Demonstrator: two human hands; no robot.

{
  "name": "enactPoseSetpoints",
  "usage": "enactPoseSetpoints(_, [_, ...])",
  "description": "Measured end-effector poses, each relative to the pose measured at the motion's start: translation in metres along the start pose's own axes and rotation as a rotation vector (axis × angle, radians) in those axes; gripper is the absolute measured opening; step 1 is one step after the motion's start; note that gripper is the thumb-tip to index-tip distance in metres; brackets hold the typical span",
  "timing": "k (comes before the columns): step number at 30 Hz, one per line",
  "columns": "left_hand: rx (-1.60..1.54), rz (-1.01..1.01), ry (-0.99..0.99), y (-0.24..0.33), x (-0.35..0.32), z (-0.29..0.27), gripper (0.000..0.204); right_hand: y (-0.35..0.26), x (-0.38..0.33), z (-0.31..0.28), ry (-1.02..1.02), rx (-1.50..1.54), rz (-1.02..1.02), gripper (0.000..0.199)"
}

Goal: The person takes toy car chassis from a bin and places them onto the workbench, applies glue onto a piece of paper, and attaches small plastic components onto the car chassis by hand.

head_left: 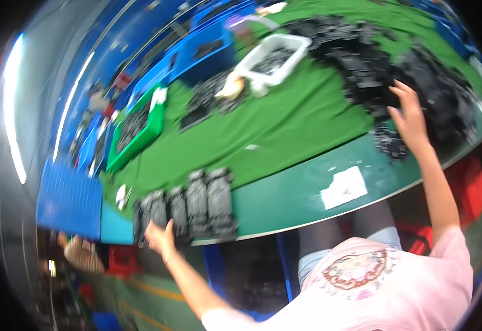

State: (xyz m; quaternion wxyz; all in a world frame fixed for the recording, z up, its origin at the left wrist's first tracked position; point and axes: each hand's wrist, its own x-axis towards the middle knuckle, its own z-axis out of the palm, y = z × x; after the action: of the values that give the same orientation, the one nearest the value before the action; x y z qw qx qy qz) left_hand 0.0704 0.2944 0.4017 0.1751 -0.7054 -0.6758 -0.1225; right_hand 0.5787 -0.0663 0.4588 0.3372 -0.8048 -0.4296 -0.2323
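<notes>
My left hand (161, 240) is at the table's near edge, thumb and fingers apart, against the near side of a row of black moulded plastic parts (212, 204). Whether it presses on them is unclear because of blur. The parts lie side by side, lengthwise away from me. On the far right, my right hand (410, 117) reaches out with fingers spread and nothing seen in it. It is over or beside a large heap of black plastic parts (362, 71), next to a black plastic bag (440, 91). Small black pieces (390, 142) lie just left of that wrist.
Green cloth (302, 121) covers much of the table. A white tray (281, 73), a green bin (156, 117) and a blue bin (202, 66) hold dark pieces. White paper (345, 187) lies near the front edge. Red stools (467, 187) stand beneath, right.
</notes>
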Motion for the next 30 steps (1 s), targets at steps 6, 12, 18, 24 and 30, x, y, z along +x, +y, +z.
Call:
enactPoseSetpoints(6, [-0.531, 0.221, 0.343, 0.063, -0.075, -0.044, 0.033, 0.040, 0.033, 0.029, 0.176, -0.176, -0.035, 0.050])
enactPoseSetpoints(12, [-0.902, 0.145, 0.248, 0.128, -0.189, -0.047, 0.022, 0.028, 0.049, 0.055, -0.154, -0.560, -0.111, 0.050])
enactPoseSetpoints(18, [-1.116, 0.024, 0.144, 0.155, -0.212, -0.067, 0.016, 0.044, 0.062, 0.080, -0.061, -0.496, -0.055, 0.051])
enactPoseSetpoints(24, [-1.355, -0.002, 0.132, 0.162, -0.212, -0.091, 0.017, 0.066, 0.088, 0.051, 0.195, -0.025, 0.462, 0.033])
enactPoseSetpoints(30, [-1.551, 0.009, -0.199, 0.191, -0.222, -0.112, 0.014, 0.045, 0.049, 0.007, 0.466, 1.033, 0.546, 0.031])
